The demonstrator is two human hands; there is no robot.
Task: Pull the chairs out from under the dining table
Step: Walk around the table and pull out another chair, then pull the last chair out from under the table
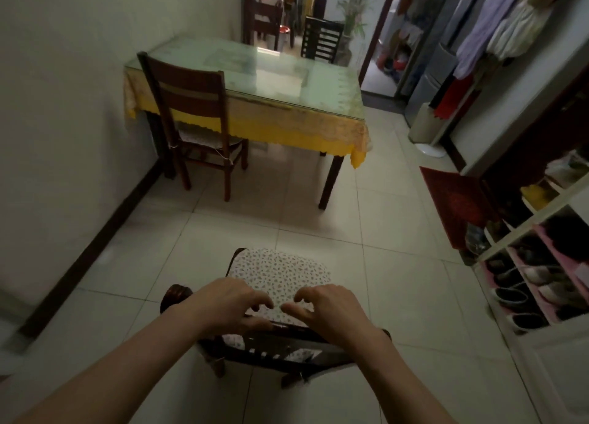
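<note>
While hands (229, 305) hover, shoe rack (535, 283) beside chair (280, 273)

Two hands, left (228, 302) and right (331, 312), bare; forearms bare, no sleeves visible.

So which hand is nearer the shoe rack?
Right. The right hand is on the chair back on the shoe rack's side; the left hand is farther.

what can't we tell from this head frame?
- Grip: left hand and right hand sit over the near chair backrest; contact unclear, fingers look open.
- Side chair: seat front hidden by the tablecloth.
- Far chair: seat hidden behind the table.
</note>
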